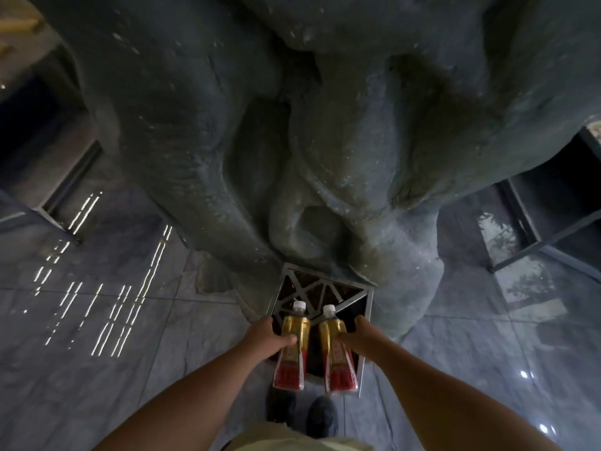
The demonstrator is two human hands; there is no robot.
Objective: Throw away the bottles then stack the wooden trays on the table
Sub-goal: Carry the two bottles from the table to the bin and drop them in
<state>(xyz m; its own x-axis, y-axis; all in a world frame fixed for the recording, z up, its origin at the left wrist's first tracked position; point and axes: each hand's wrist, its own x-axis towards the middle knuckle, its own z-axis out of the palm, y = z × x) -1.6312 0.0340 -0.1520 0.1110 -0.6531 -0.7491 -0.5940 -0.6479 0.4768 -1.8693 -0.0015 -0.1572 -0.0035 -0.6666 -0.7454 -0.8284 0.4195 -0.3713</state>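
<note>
Head view, looking steeply down: two bare arms reach forward, each hand wrapped around a bottle. The left hand [267, 336] is closed around the middle of the left bottle [291, 348], thumb lying across its gold label. The right hand [353, 336] is closed in the same way around the right bottle [338, 353]. Both bottles have white caps pointing away from the person, gold upper labels and red lower halves, and they lie side by side, near each other but not touching.

Both bottles are held above a square bin [369, 307] with a metal rim — its far half is covered by a lattice of crossed metal bars, while the near half looks dark and open. The bin stands on the floor against the foot of a large grey rock-like sculpture [325, 125] that fills the upper frame.

Glossy grey marble floor [130, 353] tiles spread to either side, with streaks of reflected light on the left. Dark shoes [320, 415] show just below the bottles — and a pale garment edge at the bottom. The wooden trays and table cannot be made out here.
</note>
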